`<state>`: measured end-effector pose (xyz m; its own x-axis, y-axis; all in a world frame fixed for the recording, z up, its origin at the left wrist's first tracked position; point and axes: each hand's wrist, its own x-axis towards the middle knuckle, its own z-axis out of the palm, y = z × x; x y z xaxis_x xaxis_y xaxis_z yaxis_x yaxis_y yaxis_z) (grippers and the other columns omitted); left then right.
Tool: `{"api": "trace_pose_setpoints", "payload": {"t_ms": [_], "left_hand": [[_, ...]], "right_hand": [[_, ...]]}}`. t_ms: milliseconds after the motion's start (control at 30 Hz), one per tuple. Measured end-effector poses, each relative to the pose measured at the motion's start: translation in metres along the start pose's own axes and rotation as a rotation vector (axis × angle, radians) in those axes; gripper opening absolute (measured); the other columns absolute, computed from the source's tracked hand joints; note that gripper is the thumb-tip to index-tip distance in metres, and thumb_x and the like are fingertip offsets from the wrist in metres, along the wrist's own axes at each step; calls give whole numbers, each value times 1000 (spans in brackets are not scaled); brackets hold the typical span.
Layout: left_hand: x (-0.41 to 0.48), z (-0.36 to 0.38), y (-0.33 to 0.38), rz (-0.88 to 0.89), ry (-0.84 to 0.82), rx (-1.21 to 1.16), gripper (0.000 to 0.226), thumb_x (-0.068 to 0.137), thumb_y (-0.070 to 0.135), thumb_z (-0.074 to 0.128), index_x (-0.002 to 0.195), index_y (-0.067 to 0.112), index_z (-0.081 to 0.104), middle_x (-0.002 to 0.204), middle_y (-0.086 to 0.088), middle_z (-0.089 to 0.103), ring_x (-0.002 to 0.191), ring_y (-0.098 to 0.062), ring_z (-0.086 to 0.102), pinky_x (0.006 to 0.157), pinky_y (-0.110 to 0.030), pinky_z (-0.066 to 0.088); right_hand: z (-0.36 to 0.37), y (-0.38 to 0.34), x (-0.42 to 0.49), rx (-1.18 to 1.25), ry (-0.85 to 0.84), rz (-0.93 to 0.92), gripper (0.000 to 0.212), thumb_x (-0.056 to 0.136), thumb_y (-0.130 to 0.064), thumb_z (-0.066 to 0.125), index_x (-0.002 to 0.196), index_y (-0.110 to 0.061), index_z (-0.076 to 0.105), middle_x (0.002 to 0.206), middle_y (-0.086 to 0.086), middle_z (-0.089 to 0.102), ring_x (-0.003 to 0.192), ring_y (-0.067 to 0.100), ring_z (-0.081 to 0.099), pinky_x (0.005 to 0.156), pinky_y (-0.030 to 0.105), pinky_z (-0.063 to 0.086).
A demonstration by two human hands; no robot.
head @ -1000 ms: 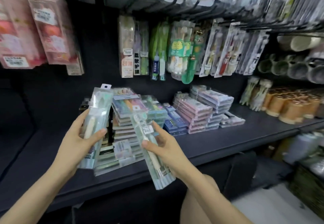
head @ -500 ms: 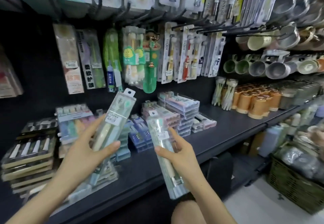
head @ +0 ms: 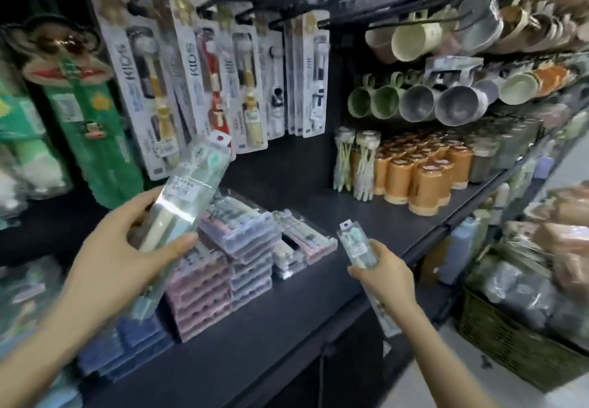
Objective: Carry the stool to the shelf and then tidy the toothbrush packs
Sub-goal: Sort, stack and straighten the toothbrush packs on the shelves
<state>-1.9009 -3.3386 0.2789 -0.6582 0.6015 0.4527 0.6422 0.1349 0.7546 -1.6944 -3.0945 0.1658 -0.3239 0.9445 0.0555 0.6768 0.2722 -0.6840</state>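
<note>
My left hand (head: 118, 248) grips a clear toothbrush pack (head: 188, 197) with mint and cream brushes, raised and tilted up to the right in front of the hanging packs. My right hand (head: 384, 277) holds a second, similar toothbrush pack (head: 357, 246) lower down, over the front of the dark shelf (head: 280, 328). Stacks of flat toothbrush packs (head: 236, 248) lie on the shelf between my hands. No stool is in view.
Hanging toothbrush packs (head: 204, 72) fill the pegs above. Orange cups (head: 424, 174) stand on the shelf to the right, with mugs (head: 420, 104) hung above them. A woven basket (head: 510, 344) of wrapped goods sits on the floor at the right.
The view has swung right and closer to the shelf. My left hand has lifted its pack higher toward the hanging packs. My right hand has moved right and lower with its pack.
</note>
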Motion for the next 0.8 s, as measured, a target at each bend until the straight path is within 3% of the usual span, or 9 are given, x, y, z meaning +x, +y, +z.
{"api": "trace_pose_setpoints", "payload": {"t_ms": [200, 300, 400, 467, 567, 633, 700, 800], "left_hand": [[17, 31, -1, 23, 9, -18, 51, 64, 40, 76, 96, 64, 45, 94, 33, 52, 85, 12, 52, 75, -27, 43], [12, 28, -3, 52, 14, -30, 53, 70, 28, 78, 97, 60, 46, 83, 44, 54, 77, 22, 51, 67, -20, 41], [-5, 9, -9, 18, 35, -44, 56, 65, 41, 84, 105, 60, 49, 95, 32, 57, 89, 1, 58, 73, -33, 49], [-22, -11, -13, 28, 48, -37, 56, 58, 55, 78, 105, 63, 49, 99, 24, 56, 92, -10, 58, 76, -35, 49], [-50, -52, -19, 79, 84, -19, 55, 56, 62, 67, 108, 61, 49, 99, 25, 57, 90, -9, 58, 81, -28, 49], [-70, -86, -22, 95, 117, -9, 54, 59, 63, 64, 110, 58, 47, 98, 29, 56, 89, -4, 58, 77, -17, 48], [-90, -120, -28, 98, 158, -7, 53, 61, 64, 62, 111, 59, 46, 97, 27, 56, 90, -6, 60, 77, -21, 49], [-123, -174, -38, 96, 223, 14, 51, 63, 64, 62, 111, 63, 44, 98, 25, 56, 88, -3, 61, 75, -25, 51]], "right_hand": [[13, 9, 37, 125, -18, -6, 53, 80, -33, 71, 128, -23, 51, 96, -7, 57, 87, 16, 53, 70, 31, 41], [8, 5, 24, 253, 6, -79, 57, 77, -34, 73, 130, -27, 52, 107, -10, 62, 97, 13, 58, 78, 32, 45], [1, -13, -13, 536, 41, -223, 50, 77, -31, 75, 120, -41, 53, 106, -15, 67, 98, 10, 63, 83, 33, 52], [-2, -34, -47, 648, 6, -340, 50, 79, -26, 75, 113, -51, 50, 97, -19, 68, 92, 4, 65, 77, 24, 52], [4, -71, -96, 685, -94, -470, 54, 80, -19, 75, 113, -53, 48, 96, -25, 66, 90, 1, 65, 75, 16, 51], [13, -98, -127, 705, -176, -504, 53, 80, -18, 74, 113, -50, 48, 93, -25, 65, 90, -6, 62, 74, 11, 49], [24, -124, -161, 706, -271, -514, 49, 80, -21, 76, 114, -42, 49, 97, -22, 63, 91, -12, 59, 73, 8, 47], [44, -156, -216, 655, -406, -546, 45, 73, -40, 77, 110, -36, 51, 110, -15, 62, 98, -3, 61, 79, 16, 49]]}}
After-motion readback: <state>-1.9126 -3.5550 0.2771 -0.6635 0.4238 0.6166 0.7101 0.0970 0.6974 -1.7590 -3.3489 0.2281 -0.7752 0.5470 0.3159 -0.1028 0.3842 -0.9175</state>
